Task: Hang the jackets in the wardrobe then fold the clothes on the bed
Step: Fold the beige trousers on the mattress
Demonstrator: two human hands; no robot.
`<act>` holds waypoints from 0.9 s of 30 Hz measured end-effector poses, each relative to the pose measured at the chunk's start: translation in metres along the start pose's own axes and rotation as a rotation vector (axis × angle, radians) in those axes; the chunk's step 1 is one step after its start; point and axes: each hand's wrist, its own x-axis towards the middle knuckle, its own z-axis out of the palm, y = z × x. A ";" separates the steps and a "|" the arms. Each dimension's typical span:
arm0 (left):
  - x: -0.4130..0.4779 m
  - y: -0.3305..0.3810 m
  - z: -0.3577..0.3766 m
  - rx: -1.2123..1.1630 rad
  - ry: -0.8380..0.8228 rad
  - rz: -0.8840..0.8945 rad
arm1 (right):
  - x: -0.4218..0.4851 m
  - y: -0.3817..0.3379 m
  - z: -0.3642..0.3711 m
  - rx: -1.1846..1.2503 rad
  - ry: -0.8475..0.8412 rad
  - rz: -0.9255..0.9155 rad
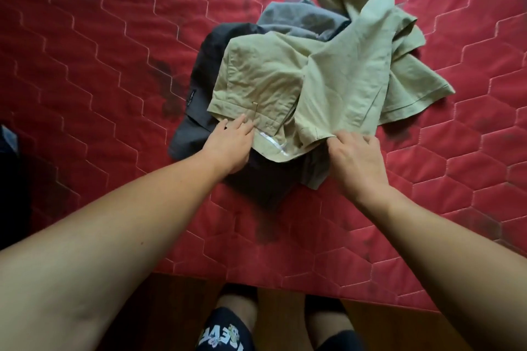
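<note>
A heap of clothes lies in the middle of the red quilted bed (99, 65). On top are crumpled khaki trousers (328, 74), their waistband turned toward me. Beneath them lie a dark charcoal garment (216, 60) and a grey garment (296, 20). My left hand (231, 145) rests at the waistband's left part, fingers spread on the cloth by a belt loop. My right hand (356, 157) pinches the khaki waistband edge at its right part. No jacket or wardrobe is in view.
The bed's near edge (285, 285) runs across the bottom, with wooden floor and my feet in dark slippers (225, 333) below it. Dark stains mark the cover. A dark object (8, 145) sits at the far left edge.
</note>
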 end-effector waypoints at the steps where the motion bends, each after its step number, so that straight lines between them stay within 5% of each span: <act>1: -0.007 -0.001 -0.005 -0.011 0.007 0.011 | -0.002 0.002 -0.010 0.020 0.003 0.002; 15: -0.167 0.042 -0.120 -0.524 0.060 -0.107 | -0.108 -0.037 -0.237 0.095 0.220 -0.167; 22: -0.260 0.078 -0.166 -0.809 0.067 0.044 | -0.152 -0.048 -0.358 -0.016 0.569 -0.161; 27: -0.318 0.104 -0.171 -1.040 0.167 0.134 | -0.174 -0.040 -0.431 0.059 0.582 -0.052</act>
